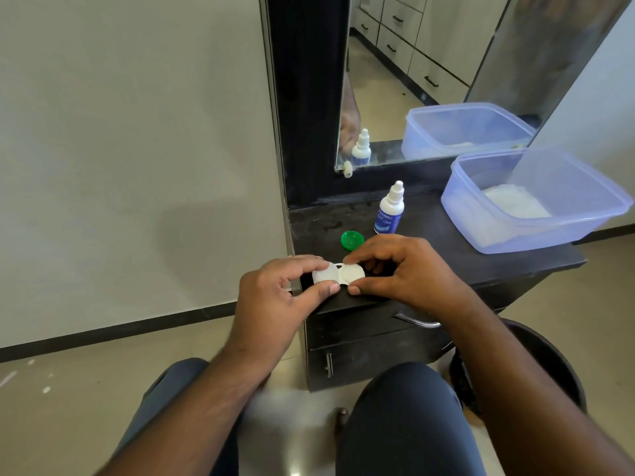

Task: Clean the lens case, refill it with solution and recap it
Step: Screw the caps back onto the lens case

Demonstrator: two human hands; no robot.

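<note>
A white two-well lens case [350, 273] lies at the near edge of the dark cabinet top [429, 242]. My left hand [275, 297] pinches a white cap [324, 273] over the case's left well, between thumb and forefinger. My right hand [402, 269] pinches the right well between thumb and forefinger. A green cap [352, 240] lies upside down just behind the case. The white solution bottle [390, 209] with a blue label stands upright behind the green cap, its nozzle closed.
A clear bluish plastic tub [536, 201] with white tissue inside sits at the right of the cabinet top. A mirror [412, 80] stands behind. Drawer handles [417, 321] are below the edge, and a dark round bin [536, 365] stands at the right.
</note>
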